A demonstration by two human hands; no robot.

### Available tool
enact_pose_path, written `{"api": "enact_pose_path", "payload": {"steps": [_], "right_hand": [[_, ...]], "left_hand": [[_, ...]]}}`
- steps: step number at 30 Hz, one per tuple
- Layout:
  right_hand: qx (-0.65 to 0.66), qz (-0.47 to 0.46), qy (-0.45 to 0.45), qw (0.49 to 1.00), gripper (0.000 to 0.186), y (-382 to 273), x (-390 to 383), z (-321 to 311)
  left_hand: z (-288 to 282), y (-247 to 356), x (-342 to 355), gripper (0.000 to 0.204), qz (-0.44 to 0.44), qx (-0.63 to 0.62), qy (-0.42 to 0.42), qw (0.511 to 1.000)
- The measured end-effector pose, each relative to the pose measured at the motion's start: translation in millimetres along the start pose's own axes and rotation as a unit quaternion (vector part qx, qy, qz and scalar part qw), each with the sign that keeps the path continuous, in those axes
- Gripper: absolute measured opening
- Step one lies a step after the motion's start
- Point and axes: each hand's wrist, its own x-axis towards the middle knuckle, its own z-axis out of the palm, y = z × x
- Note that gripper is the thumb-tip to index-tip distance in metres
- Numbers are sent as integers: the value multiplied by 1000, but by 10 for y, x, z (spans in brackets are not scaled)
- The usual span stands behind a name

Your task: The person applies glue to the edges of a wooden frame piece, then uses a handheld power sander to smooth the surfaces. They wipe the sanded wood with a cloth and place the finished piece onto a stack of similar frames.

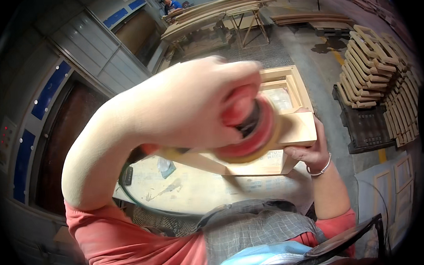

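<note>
My left hand [196,102] is wrapped round a red and black round power sander [264,129] with a yellowish pad edge. Motion smears both the hand and the tool. The sander lies against a pale wooden frame [299,129], built of boards with an open middle, and covers part of it. At the frame's right end, my right hand [313,148] grips the near corner, thumb on the front and the other fingers partly hidden behind the wood. Beneath the frame is a pale, stained worktable [210,192].
A dark hose [144,205] curves round the table's left edge, near a crumpled clear plastic piece [166,167]. On the right, stacked wooden frames [367,71] stand by a black pallet [362,124]. Long boards [215,14] rest on trestles at the back, near another person [171,5].
</note>
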Motion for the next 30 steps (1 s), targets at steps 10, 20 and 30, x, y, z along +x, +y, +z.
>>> {"api": "enact_pose_path", "payload": {"steps": [10,20,30], "right_hand": [[-35,-27,-2,999,67,205,-4,-69],[-49,-58,59,995,76,256,7,-186],[-36,-13,78,996,81,345,-37,-294]], "left_hand": [[91,-682,-1118,58,-282,-68,33,956],[60,-530,-677,54,-140,-36,20,989],[309,-1037,-1496,61,-336,-160,81,925]]}}
